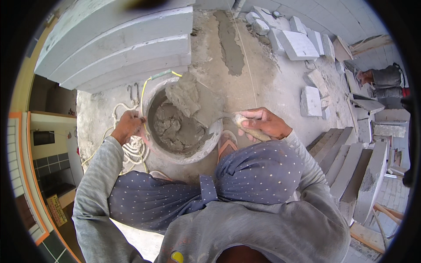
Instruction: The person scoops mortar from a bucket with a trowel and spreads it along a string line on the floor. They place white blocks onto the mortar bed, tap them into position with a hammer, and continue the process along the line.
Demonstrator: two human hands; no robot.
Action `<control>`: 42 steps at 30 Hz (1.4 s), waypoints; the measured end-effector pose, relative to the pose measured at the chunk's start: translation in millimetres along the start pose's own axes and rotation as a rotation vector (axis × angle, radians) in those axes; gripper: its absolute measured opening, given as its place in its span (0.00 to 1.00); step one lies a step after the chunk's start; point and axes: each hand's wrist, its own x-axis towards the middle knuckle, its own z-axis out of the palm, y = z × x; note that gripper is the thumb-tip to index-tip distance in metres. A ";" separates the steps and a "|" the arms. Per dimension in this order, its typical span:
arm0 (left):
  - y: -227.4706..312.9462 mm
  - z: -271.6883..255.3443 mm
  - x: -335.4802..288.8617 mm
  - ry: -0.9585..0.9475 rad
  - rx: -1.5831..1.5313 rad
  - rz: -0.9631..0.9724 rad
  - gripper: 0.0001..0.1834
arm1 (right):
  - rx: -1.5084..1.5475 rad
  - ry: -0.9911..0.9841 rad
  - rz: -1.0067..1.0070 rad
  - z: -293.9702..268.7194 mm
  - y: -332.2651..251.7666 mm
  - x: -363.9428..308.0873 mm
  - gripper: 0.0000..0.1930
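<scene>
A round bucket (204, 153) with a pale, mortar-smeared rim stands before my knees, holding wet grey mortar (169, 125). My left hand (128, 127) grips its left rim, where a yellow-green handle (144, 94) arches up and over the far side. In my right hand (265, 124) is a trowel (210, 105), held by its worn wooden grip. The blade lies over the bucket's right side, and a thick lump of mortar (184, 94) sits at its left end. Part of the blade is coated in mortar, so its outline is hard to make out.
Large pale blocks (127, 57) are stacked at the far left. Coiled rope (135, 151) lies left of the bucket. A mortar strip (230, 44) runs along the floor beside a taut string (245, 55). Loose blocks (298, 45) and stacked slabs (351, 171) stand right; another person (386, 79) is beyond.
</scene>
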 end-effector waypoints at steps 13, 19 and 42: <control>-5.5 -16.8 0.7 -0.042 0.081 -0.157 0.09 | -0.823 1.148 -0.280 -131.4 129.2 73.7 0.26; -2.2 -15.2 0.1 -0.022 0.076 -0.218 0.10 | -0.790 1.140 -0.004 -119.2 159.8 100.5 0.23; 3.7 -19.0 0.9 -0.106 0.049 -0.232 0.15 | -0.732 0.887 -0.096 -144.0 139.6 134.0 0.24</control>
